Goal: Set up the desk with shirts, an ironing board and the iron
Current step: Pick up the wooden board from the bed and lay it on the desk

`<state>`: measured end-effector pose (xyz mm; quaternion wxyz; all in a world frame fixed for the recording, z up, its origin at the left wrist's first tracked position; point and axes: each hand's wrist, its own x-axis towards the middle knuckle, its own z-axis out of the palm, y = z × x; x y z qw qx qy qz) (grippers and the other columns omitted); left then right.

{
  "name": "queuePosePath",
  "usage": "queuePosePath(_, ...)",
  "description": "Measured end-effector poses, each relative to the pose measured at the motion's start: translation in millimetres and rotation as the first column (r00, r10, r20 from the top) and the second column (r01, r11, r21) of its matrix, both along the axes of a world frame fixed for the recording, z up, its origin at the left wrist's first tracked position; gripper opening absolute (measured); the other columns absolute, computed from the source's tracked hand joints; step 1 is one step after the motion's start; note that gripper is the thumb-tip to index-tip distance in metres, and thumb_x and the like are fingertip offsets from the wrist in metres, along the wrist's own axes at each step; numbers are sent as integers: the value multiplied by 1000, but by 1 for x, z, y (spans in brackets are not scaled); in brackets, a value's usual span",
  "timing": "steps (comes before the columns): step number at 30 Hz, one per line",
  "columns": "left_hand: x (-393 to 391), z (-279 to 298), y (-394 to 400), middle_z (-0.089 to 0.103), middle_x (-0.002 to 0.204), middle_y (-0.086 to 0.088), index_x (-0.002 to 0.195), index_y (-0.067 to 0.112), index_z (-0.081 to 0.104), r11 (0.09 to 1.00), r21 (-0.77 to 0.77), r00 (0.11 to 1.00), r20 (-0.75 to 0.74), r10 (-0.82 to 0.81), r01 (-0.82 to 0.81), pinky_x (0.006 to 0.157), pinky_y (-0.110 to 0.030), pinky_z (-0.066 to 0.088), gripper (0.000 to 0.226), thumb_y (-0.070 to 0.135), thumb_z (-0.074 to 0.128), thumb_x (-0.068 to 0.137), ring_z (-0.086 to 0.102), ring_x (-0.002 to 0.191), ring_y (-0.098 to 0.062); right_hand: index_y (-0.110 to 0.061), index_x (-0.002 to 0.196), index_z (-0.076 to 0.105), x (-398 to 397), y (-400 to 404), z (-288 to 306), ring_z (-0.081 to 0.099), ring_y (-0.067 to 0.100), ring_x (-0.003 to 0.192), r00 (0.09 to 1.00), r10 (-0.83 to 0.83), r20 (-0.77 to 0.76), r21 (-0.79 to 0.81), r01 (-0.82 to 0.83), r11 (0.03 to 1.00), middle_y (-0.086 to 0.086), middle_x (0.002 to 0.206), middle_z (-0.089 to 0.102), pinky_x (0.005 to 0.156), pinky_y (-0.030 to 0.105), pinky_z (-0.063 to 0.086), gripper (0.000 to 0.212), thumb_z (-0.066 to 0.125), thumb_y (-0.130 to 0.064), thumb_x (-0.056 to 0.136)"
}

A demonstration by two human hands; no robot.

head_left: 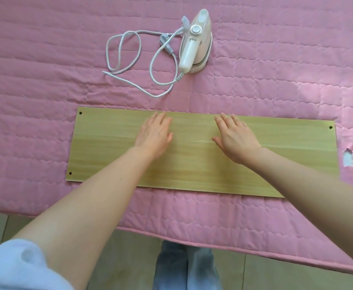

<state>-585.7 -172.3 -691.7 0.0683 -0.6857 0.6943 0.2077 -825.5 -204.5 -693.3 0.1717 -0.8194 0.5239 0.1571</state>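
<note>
Head view looks down over two bare forearms reaching forward across a pink quilted cover (45, 84) spread over the counter. Left hand (155, 136) lies palm down on the ironing board (286, 155), its fingers (160, 119) straight and held together, tips near the board's far edge, thumb stretched toward the middle. Right hand (235, 138) mirrors it a little apart, palm down, fingers straight and slightly spread, thumb pointing inward. Neither hand grips anything; both rest flat on the wood, though how hard they press cannot be told. A pale blue sleeve (18, 266) is pushed up on the left arm.

That board is a long flat plank of light wood grain, lying crosswise near the cover's front edge, with small dark holes at its corners. Beyond it, well apart, the iron (194, 45) rests on the cover, white and pale pink, its handle toward the camera and a round dial on top. Its white cord (129, 59) lies in loose loops to the left of the iron, the grey plug (19, 41) among them. A small tear (349, 159) in the cover shows just right of the board. Jeans-clad legs (186, 266) and tiled floor show below the edge.
</note>
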Motion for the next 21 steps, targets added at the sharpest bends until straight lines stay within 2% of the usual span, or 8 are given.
queuePosePath(4, 1, -18, -8, 16, 160, -1, 153, 20, 16, 995, 9, 994, 40, -98, 97, 120, -41, 8, 65, 42, 43, 98, 9, 148, -23, -17, 153, 8, -5, -7, -14, 11, 36, 145, 998, -40, -45, 40, 42, 998, 8, 160, 10, 114, 56, 19, 73, 39, -51, 96)
queuePosePath(8, -1, -30, -16, 10, 162, 2, 154, 23, 1, 996, 76, 998, 45, -45, 42, 118, -51, -1, 84, 63, 40, 91, 3, 149, -24, -23, 152, 2, -8, -13, -21, 8, 39, 144, 993, -74, -89, 73, 81, 994, 2, 160, 8, 107, 70, 17, 88, 40, -67, 87)
queuePosePath(11, -4, -35, -20, 17, 158, -3, 153, 24, 8, 997, 60, 994, 93, -51, 46, 117, -56, 3, 92, 71, 44, 83, 10, 146, -28, -26, 151, 3, -5, -11, -26, 6, 42, 143, 991, -81, -104, 66, 88, 994, 5, 158, 8, 105, 72, 12, 96, 40, -76, 79)
queuePosePath(13, -7, -35, -23, 24, 151, -5, 151, 27, 14, 998, 36, 993, 106, -60, 56, 116, -58, 8, 95, 75, 50, 77, 17, 141, -31, -26, 149, 12, -2, -12, -27, 16, 43, 139, 991, -80, -106, 29, 84, 996, 9, 152, 17, 105, 73, 15, 95, 43, -78, 75)
queuePosePath(16, -9, -36, -22, 24, 148, -6, 149, 34, 17, 997, 66, 995, 90, -50, 44, 114, -62, 11, 97, 75, 58, 71, 18, 138, -33, -26, 138, 29, 2, -14, -24, 32, 40, 124, 992, -113, -62, -14, 112, 994, 11, 138, 33, 102, 71, 22, 85, 49, -77, 73)
queuePosePath(21, -12, -38, 1, 23, 144, -6, 147, 37, 19, 996, 80, 999, 42, -31, 28, 110, -66, 14, 98, 72, 65, 67, 18, 135, -35, -26, 135, 28, -2, 7, -24, 33, 38, 119, 991, -111, -72, 4, 111, 994, 12, 133, 34, 99, 67, 31, 84, 54, -73, 70)
